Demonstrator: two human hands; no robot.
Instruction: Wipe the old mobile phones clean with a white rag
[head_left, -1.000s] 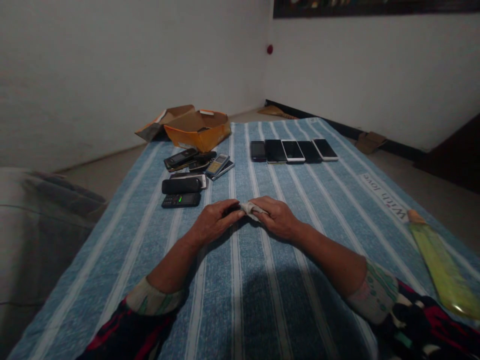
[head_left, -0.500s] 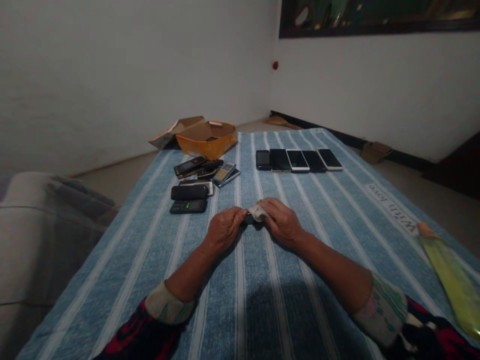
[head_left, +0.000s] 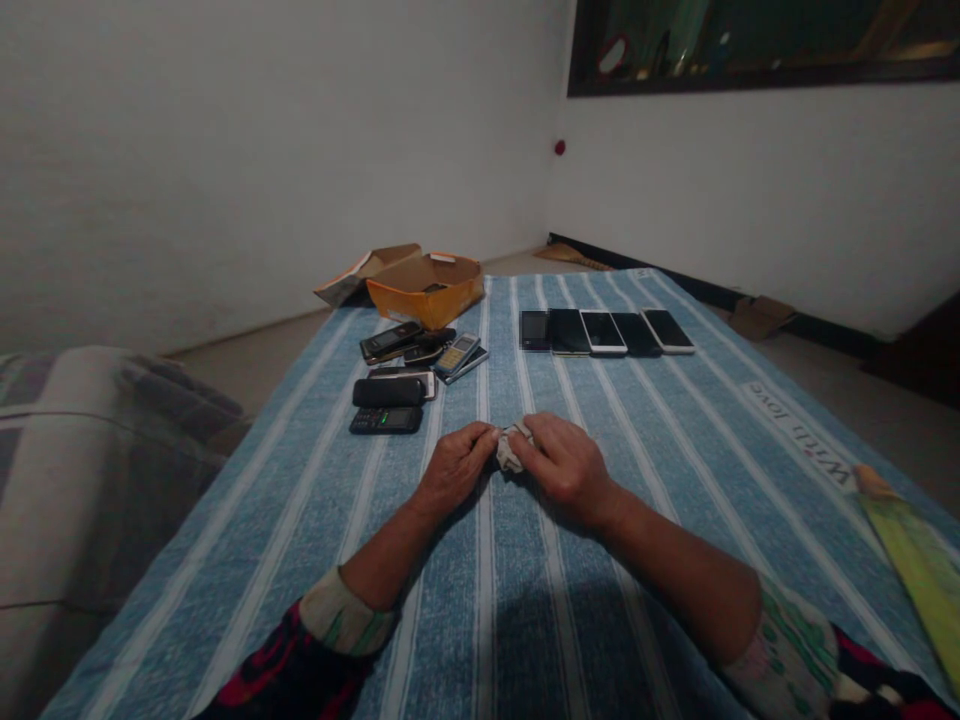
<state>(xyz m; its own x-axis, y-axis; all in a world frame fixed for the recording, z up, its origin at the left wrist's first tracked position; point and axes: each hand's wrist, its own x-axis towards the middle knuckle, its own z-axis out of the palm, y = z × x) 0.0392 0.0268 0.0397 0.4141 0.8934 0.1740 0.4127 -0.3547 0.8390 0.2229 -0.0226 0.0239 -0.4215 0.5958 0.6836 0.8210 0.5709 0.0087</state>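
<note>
One crumpled pale rag (head_left: 511, 454) is bunching between the left hand (head_left: 450, 468) and the right hand (head_left: 568, 468).
In the head view, the right hand's grip is clamping the rag above a striped blue cloth (head_left: 660, 430); the left hand's thumb and fingers are bending inward beside it, and whether that grip is holding anything I cannot tell. Farther off, a keypad phone (head_left: 385, 420) is lying left of five side-by-side phones (head_left: 603, 332).

Cloth (head_left: 511, 452), one. Off-white, crumpled into a small wad, folds showing. Bunched at left hand's (head_left: 452, 465) fingertips, held in right hand (head_left: 564, 465), partly covered; underside hidden.
</note>
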